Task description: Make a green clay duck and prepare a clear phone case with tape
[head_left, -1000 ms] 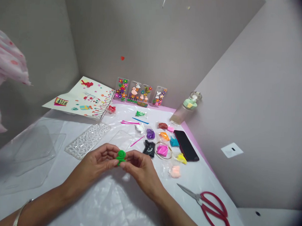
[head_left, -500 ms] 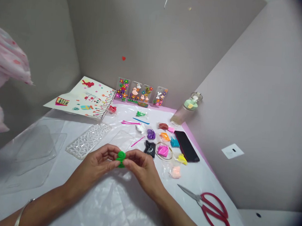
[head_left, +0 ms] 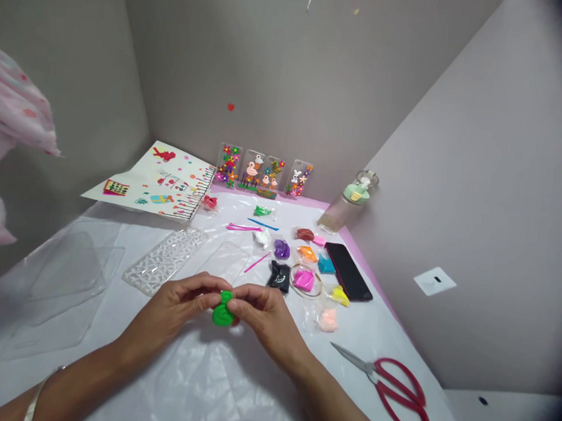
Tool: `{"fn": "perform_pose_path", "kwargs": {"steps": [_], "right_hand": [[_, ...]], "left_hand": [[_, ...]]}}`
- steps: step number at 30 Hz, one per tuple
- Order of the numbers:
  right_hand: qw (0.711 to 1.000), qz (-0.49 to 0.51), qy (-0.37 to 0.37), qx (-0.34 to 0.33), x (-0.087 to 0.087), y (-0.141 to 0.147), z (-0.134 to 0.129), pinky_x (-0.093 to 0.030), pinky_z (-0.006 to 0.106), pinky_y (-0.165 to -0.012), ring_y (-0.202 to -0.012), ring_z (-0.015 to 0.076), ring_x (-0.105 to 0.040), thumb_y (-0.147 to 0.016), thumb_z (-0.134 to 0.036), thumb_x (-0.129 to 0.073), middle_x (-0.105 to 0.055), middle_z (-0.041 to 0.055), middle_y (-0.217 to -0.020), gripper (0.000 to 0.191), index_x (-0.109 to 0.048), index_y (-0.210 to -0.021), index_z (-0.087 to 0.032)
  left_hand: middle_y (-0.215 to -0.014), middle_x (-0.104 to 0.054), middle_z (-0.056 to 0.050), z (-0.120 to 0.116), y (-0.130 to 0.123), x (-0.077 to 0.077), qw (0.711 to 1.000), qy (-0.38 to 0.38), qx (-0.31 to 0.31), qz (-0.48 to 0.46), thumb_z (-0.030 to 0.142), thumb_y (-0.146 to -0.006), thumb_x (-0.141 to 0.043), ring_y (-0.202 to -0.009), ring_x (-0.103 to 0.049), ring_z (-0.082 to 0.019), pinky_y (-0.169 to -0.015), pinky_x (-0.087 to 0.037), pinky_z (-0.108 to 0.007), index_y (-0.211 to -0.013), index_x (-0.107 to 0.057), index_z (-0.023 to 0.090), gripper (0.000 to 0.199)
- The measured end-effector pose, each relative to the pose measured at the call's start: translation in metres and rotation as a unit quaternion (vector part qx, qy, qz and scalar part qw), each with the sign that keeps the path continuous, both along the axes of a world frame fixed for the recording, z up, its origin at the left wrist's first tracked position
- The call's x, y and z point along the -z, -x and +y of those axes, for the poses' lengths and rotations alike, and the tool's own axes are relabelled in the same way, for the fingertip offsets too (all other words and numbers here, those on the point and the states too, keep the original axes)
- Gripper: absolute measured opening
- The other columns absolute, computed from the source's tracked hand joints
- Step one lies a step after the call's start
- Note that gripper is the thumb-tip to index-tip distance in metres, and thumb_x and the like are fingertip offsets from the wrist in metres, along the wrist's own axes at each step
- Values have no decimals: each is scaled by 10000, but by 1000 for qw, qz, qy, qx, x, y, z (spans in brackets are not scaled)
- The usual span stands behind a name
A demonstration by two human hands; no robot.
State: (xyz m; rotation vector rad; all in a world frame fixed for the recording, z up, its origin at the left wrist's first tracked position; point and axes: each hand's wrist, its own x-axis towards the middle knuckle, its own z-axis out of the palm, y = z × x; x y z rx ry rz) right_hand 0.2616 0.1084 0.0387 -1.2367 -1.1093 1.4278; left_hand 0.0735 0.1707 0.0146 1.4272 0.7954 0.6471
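Between both hands, above the near part of the table, is a piece of bright green modelling clay (head_left: 222, 315). It has a larger rounded part below and a smaller part above. My left hand (head_left: 186, 302) pinches its upper left side with thumb and fingertips. My right hand (head_left: 258, 306) pinches it from the right, the thumb pressed on its front. A clear phone case (head_left: 223, 261) lies flat just beyond the fingers. The fingertips behind the clay are partly hidden.
Packets of coloured clay, including a black one (head_left: 279, 277), lie right of centre beside a phone (head_left: 348, 272). Red-handled scissors (head_left: 376, 376) rest at front right. A textured clear case (head_left: 164, 261) and plain clear cases (head_left: 66, 275) lie left. Decorated cases (head_left: 252, 169) and a bottle (head_left: 344, 207) stand behind.
The green clay has turned in my fingers, so its larger rounded part now shows lower, below the thumbs. Both hands stay in nearly the same place, still pinching it.
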Motion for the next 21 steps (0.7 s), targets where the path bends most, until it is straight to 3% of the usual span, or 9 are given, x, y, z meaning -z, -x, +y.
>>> {"fn": "perform_pose_path", "kwargs": {"steps": [5,10,14,21], "right_hand": [[1000,-6,1,4,1,0,1,-459,242,-676,-662,119,-590,-807,-414,-770,-727,18,-723,261,-828,-891,-174],[1000,-7,-6,1,3,1,2,-470,235,-672,-660,116,-608,-816,-432,-774,-742,22,-744,271,-819,-890,-175],[999,31,-25,36,9,3,-1,-510,247,-708,-732,147,-678,-791,-371,-810,-754,7,-769,234,-785,-955,-206],[985,-98,-114,82,9,7,-6,-545,271,-733,-771,175,-713,-871,-294,-712,-762,25,-835,107,-765,-913,-211]], "left_hand": [[-951,-746,11,0,0,0,999,32,2,-14,460,-906,-691,-931,-665,-208,-852,-469,-294,-1047,-765,304,223],[-951,-743,8,2,0,1,1000,17,15,-18,439,-907,-693,-928,-672,-209,-852,-479,-291,-1033,-758,294,203],[-971,-738,6,1,-1,3,1000,8,-17,-17,430,-894,-710,-952,-671,-214,-867,-499,-283,-999,-752,286,183],[-1035,-732,-15,-2,-1,0,999,-18,-37,11,460,-875,-710,-1012,-671,-246,-901,-523,-315,-1064,-734,291,255]]}}
